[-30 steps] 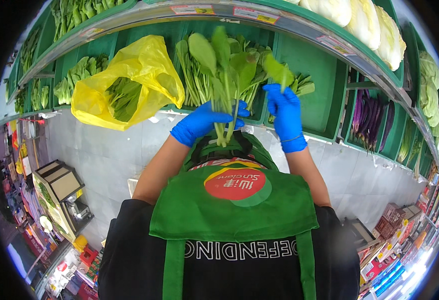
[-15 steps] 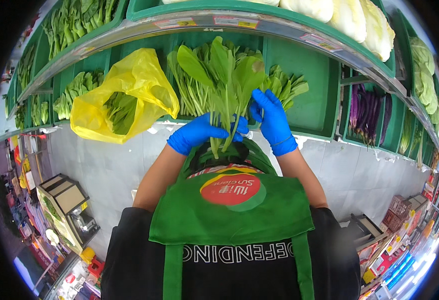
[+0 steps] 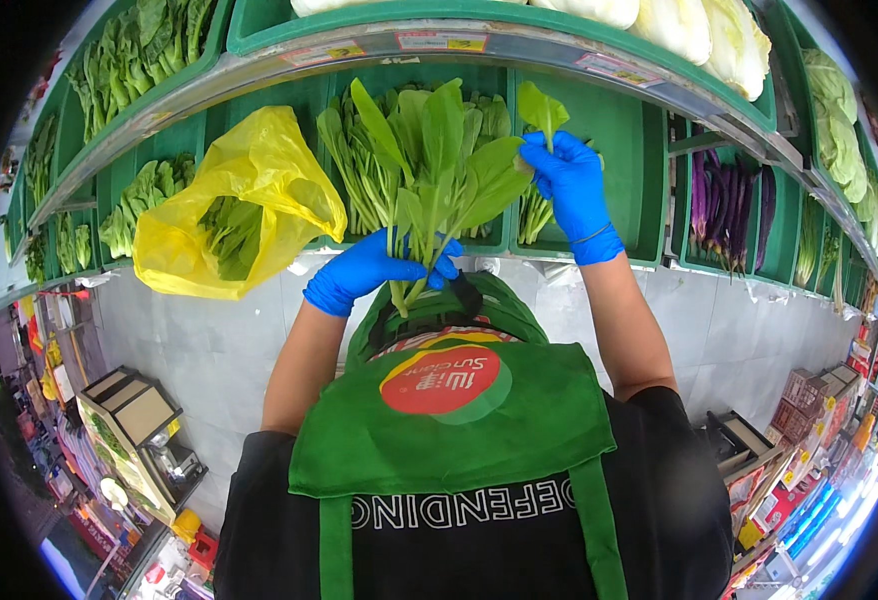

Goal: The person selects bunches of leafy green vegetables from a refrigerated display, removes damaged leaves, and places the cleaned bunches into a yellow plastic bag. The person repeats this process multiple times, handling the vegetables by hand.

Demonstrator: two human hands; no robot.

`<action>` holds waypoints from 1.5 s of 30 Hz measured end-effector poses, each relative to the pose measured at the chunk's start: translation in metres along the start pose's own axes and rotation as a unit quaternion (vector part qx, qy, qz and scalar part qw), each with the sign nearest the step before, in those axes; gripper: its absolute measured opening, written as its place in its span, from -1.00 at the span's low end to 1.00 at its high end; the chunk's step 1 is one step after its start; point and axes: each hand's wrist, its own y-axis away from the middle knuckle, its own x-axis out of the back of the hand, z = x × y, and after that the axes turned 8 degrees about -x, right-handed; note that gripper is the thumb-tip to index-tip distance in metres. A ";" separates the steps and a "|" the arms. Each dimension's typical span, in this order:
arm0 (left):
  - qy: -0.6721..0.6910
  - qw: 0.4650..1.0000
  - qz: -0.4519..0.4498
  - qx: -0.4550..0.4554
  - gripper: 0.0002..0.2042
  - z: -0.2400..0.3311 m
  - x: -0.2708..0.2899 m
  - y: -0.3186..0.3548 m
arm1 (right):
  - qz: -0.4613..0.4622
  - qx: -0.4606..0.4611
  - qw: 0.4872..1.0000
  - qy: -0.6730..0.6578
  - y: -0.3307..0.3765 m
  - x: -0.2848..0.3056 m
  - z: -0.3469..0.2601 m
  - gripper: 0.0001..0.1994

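Both of my hands wear blue gloves. My left hand [image 3: 384, 270] is closed round the lower stems of a bunch of leafy greens [image 3: 434, 170], whose leaves point away from me. To the right of the bunch, my right hand [image 3: 571, 185] pinches a single green leaf [image 3: 542, 108], held up apart from the bunch. Behind the held bunch, more long-stemmed greens [image 3: 351, 180] lie in a green crate. A yellow plastic bag [image 3: 294, 190] with its mouth open stands to the left, and leafy greens [image 3: 231, 232] show inside it.
A green crate [image 3: 639, 150] continues right of my right hand. Purple eggplants [image 3: 727, 210] lie farther right. The upper shelf edge [image 3: 519, 45] crosses above my hands, with napa cabbages [image 3: 674, 40] on it. Other greens [image 3: 154, 195] sit left of the bag.
My right hand has moved right and away from the bunch, and a single leaf now shows in its fingers. My left hand has shifted slightly left with the bunch.
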 end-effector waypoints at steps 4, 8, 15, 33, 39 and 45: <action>0.009 1.000 0.006 0.001 -0.57 -0.004 0.003 0.004 | 0.021 -0.041 0.997 -0.054 -0.003 0.017 -0.003 -0.85; 0.010 1.000 0.004 0.009 -0.56 -0.007 0.003 0.003 | 0.032 -0.054 0.995 -0.075 0.003 0.024 0.001 -0.81; 0.016 0.999 -0.022 0.022 -0.56 -0.008 0.004 -0.007 | -0.050 -0.141 0.988 -0.039 0.022 -0.003 0.000 -0.73; -0.025 0.999 -0.020 0.040 -0.56 -0.009 0.011 0.002 | 0.010 -0.084 0.993 -0.079 0.007 0.022 0.014 -0.86; 0.015 0.997 0.070 0.018 -0.51 -0.014 0.019 0.010 | 0.112 -0.090 0.979 -0.142 -0.003 0.086 0.029 -0.91; 0.015 0.977 0.211 0.007 -0.52 -0.028 0.019 0.012 | 0.152 -0.282 0.942 -0.101 -0.013 0.147 0.126 -0.92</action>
